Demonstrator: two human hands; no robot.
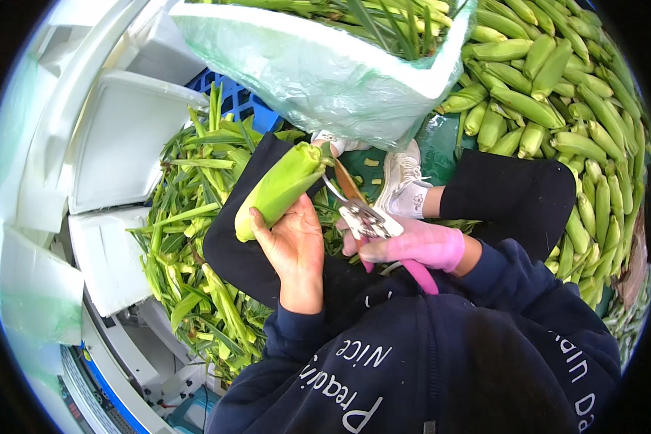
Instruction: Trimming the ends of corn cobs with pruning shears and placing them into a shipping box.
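My bare left hand (296,242) is wrapped under an ear of corn (278,192) in its green husk, thumb on the near side. The ear slants over my left thigh, its far end up and to the right. In a pink glove, my right hand (423,244) grips pruning shears (367,219) with pink handles. Their blades are spread apart and lie right at the ear's far end. Whether they touch the husk, I cannot tell.
A foam box lined with green plastic (318,72) stands ahead, holding corn and leaves. Heaped husked-in ears (586,137) fill the right side. Stripped husks (202,239) pile up at my left, beside white foam boxes (123,137) and a blue crate (242,101).
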